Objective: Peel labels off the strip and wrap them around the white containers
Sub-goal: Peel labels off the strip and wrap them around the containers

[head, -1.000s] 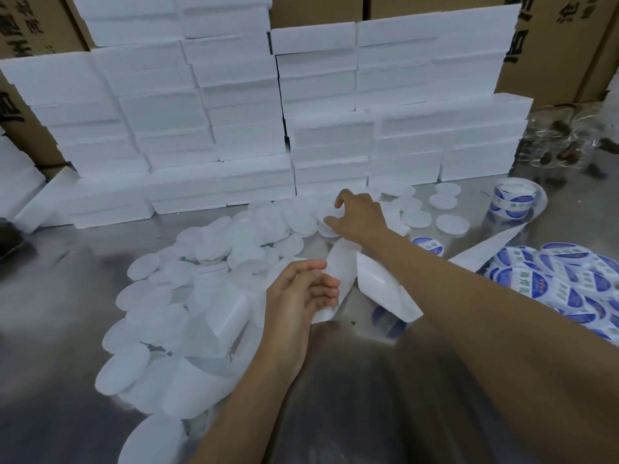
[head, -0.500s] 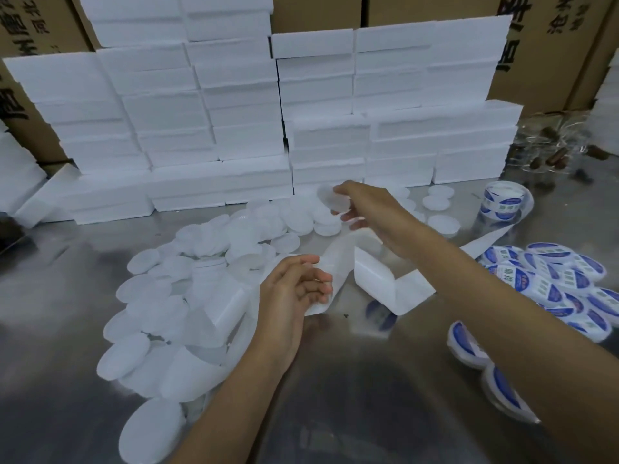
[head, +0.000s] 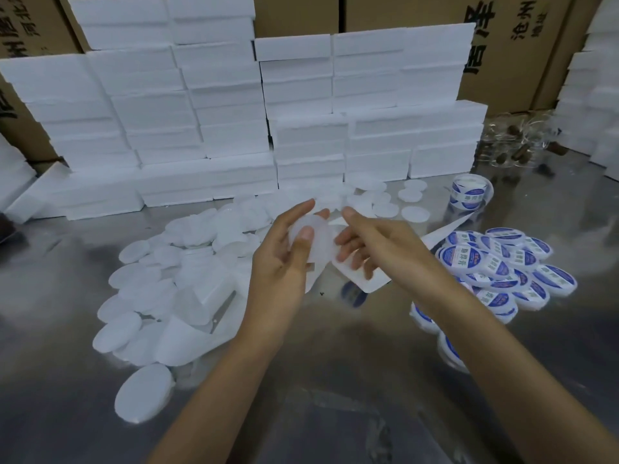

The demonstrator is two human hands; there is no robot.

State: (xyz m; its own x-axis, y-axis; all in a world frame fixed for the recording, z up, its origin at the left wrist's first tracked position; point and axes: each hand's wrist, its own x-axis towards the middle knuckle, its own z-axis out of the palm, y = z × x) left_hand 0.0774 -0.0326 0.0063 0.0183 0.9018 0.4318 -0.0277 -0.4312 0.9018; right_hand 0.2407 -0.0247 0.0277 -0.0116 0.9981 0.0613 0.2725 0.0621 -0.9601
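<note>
A steel desk point(head: 335, 380) carries everything, backed on its far side by a wall of stacked white foam boxes point(head: 234, 122) with cardboard cartons point(head: 418, 15) behind them. Across the left and middle of the desk spreads a loose heap of bare white containers point(head: 160, 286), flat round tubs lying at all angles. On the right sits the smaller pile of labelled containers point(head: 502, 262), blue and white. Far right, near the foam boxes, stands the label roll point(head: 469, 192), and its white backing strip point(head: 442, 232) runs from there toward the middle of the desk, passing under the hands.

The left hand point(head: 284, 259) holds one bare container point(head: 313, 242) above the desk, its thumb pressed on the near face and its fingers curled round the far edge, so this grip is closed on the tub. The round face looks roughly toward the camera. Its rim, which the label must circle, seems to run left to right between the two hands.

The right hand point(head: 371, 249) is just right of the container, fingers loosely bent with their tips at its right edge. Its grip is narrow, but whether it pinches anything cannot be told. A folded end of the strip point(head: 361, 283) lies right below it.

The coming move probably turns on this: the strip end lies directly beneath the right hand and nearer to it than to the left, so the right hand is likely the one to peel, while the left keeps the rim presented rightward.
</note>
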